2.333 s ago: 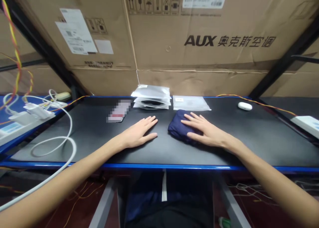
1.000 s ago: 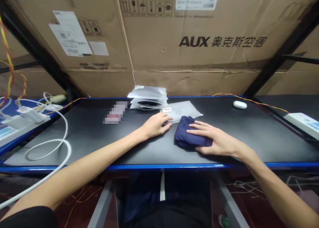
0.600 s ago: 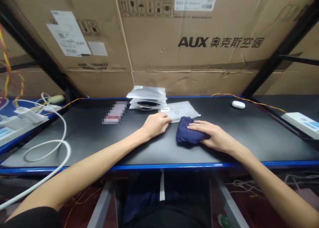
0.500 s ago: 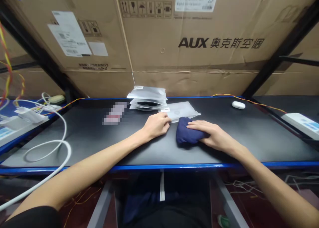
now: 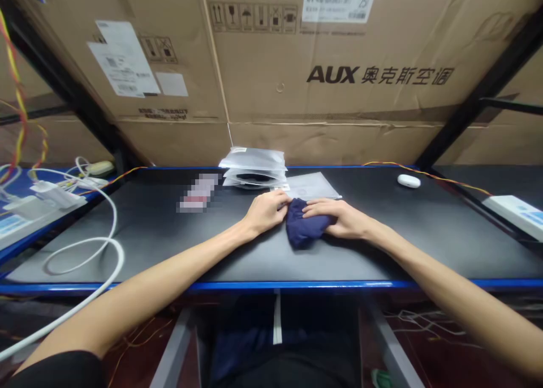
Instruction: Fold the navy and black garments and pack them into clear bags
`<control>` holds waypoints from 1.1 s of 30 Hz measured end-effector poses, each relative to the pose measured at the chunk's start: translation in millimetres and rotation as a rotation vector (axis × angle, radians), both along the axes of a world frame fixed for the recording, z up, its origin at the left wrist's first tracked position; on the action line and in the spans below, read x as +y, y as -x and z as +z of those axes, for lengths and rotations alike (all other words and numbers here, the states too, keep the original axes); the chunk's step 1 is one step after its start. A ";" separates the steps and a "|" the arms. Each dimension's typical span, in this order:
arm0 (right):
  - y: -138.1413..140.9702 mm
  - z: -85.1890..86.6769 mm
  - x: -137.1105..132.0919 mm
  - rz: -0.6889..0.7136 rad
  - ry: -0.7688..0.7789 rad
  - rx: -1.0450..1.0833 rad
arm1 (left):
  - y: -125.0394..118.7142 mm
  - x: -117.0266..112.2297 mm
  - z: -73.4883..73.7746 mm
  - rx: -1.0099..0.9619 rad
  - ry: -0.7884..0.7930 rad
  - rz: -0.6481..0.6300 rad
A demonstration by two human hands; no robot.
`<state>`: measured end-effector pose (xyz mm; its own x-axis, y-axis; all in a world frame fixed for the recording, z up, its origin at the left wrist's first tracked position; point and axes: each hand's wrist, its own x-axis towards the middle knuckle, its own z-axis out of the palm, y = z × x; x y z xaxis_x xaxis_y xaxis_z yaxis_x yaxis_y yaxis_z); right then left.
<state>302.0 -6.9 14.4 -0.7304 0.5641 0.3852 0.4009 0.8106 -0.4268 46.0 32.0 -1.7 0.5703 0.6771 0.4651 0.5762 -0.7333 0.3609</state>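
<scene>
My right hand (image 5: 345, 218) is closed on a bunched dark blue cloth (image 5: 307, 224), gripping its right side just above the table mat. To its left, my left hand (image 5: 267, 211) has its fingers curled and pressed together at the near left corner of a flat frosted plastic bag (image 5: 314, 185). The cloth's left edge meets the fingertips of that hand and covers part of the bag's near side. Just behind my left hand, several similar frosted bags form a stack (image 5: 254, 164), with something dark showing inside one of them.
A pixelated flat item (image 5: 199, 193) lies left of the stack. A white earbud case (image 5: 409, 181) sits back right. Power strips (image 5: 515, 215) flank the mat, and a looping white cable (image 5: 112, 218) crosses its left side. A large cardboard box (image 5: 263, 94) stands behind.
My right hand has carried the blue cloth left, up against my left hand and over the bag's near edge. My left hand has stayed at the bag's corner.
</scene>
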 end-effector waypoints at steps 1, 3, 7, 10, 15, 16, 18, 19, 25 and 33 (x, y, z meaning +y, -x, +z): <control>-0.6 -0.4 0.7 -0.014 0.021 0.004 | 0.7 0.5 -0.4 -0.030 0.007 -0.013; -1.5 0.2 1.2 -0.045 0.036 -0.012 | 1.4 1.2 -1.7 -0.077 0.012 -0.021; -0.5 4.1 4.0 -0.150 0.020 -0.062 | 0.0 1.4 -5.0 -0.095 -0.024 0.016; 3.5 8.1 8.7 -0.288 0.033 -0.138 | -1.9 1.2 -6.7 -0.096 -0.045 0.022; 20.4 12.4 11.7 -0.474 -0.059 -0.353 | -4.0 -0.5 -8.0 -0.129 -0.032 -0.026; 25.5 12.6 11.5 -0.529 -0.072 -0.426 | -4.3 -1.0 -8.1 -0.135 -0.029 -0.035; 36.2 12.6 11.3 -0.648 -0.075 -0.553 | -4.9 -2.0 -8.2 -0.144 -0.028 -0.048; 41.1 12.5 11.6 -0.695 -0.069 -0.594 | -5.2 -2.4 -8.2 -0.146 -0.030 -0.053; 45.3 15.4 15.4 -0.725 -0.044 -0.628 | -4.7 -3.4 -7.3 -0.142 -0.045 -0.044; 24.5 19.3 6.5 -0.510 -0.067 -0.505 | -1.9 -3.2 -0.4 -0.131 -0.023 -0.014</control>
<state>277.4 -0.4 33.7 -0.4802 0.8696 0.1153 0.8719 0.4875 -0.0453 47.9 28.8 -2.0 0.5133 0.6574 0.5517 0.5146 -0.7502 0.4152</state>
